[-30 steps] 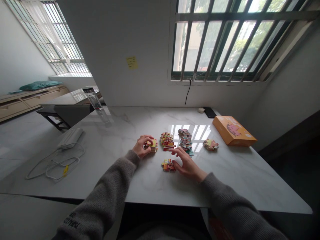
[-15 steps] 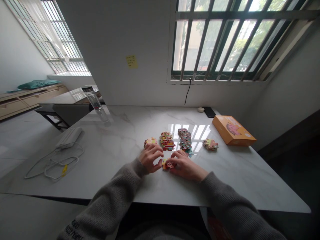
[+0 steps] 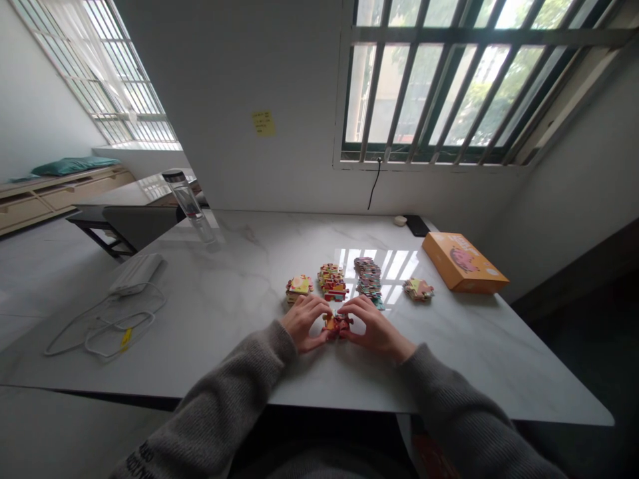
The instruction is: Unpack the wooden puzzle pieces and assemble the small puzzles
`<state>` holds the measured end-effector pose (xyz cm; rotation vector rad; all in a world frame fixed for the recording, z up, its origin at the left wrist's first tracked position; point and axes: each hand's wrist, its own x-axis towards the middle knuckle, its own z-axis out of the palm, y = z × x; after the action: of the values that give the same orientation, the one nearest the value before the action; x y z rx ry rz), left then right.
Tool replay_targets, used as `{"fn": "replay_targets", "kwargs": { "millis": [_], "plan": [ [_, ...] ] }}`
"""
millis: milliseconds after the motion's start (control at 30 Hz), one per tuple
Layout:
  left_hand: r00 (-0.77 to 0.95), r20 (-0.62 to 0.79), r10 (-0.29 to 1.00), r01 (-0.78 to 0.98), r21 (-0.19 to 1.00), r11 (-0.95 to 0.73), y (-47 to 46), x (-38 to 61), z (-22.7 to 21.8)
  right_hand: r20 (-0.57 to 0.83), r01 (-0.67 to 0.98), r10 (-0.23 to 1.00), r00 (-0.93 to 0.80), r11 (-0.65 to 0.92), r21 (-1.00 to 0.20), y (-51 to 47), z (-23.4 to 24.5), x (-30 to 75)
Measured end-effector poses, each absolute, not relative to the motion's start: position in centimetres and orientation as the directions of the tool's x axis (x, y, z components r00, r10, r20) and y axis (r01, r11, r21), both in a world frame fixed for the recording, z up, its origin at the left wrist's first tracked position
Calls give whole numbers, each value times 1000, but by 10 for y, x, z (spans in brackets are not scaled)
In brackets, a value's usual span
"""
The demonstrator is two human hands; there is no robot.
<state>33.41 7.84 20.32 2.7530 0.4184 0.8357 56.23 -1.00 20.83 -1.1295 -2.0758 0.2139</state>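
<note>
Red and yellow jigsaw puzzle pieces (image 3: pixel 338 324) are pinched between my two hands, low over the near part of the table. My left hand (image 3: pixel 305 322) grips their left side with thumb and fingers. From the right, my right hand (image 3: pixel 373 327) holds the other side the same way. Just beyond my hands stand a small stack of yellow puzzle pieces (image 3: pixel 299 286), a red and yellow stack (image 3: pixel 333 282) and a longer, leaning grey-teal stack (image 3: pixel 369 279). Farther right lies a low pile of pieces (image 3: pixel 418 289). Fingertips partly cover the held pieces.
An orange box (image 3: pixel 464 261) lies at the right, near a black phone (image 3: pixel 416 225) and a small white object (image 3: pixel 400 220). On the left are a white power strip (image 3: pixel 136 274) with its cable and a glass bottle (image 3: pixel 184 195). The marble-patterned table (image 3: pixel 239 259) ends close to my body.
My left hand has moved down and right from beside the yellow stack and closed on the pieces. That stack now shows more fully. My right hand stays at the pieces.
</note>
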Motion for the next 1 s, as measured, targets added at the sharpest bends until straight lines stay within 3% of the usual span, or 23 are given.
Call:
{"fn": "replay_targets", "kwargs": {
  "millis": [300, 500, 733, 1000],
  "plan": [
    [760, 516, 394, 178, 418, -891, 77, 335, 197, 549, 615, 770, -324, 613, -496, -12, 217, 574],
    [847, 435, 305, 132, 383, -914, 75, 338, 191, 644, 829, 761, -86, 412, -377, -11, 220, 661],
    [882, 324, 342, 205, 391, -897, 74, 339, 191, 631, 919, 769, 103, 170, -357, -24, 203, 755],
    [871, 326, 368, 235, 383, -893, 74, 341, 193, 576, 909, 811, 99, 162, -383, -24, 197, 772]
  ]
}}
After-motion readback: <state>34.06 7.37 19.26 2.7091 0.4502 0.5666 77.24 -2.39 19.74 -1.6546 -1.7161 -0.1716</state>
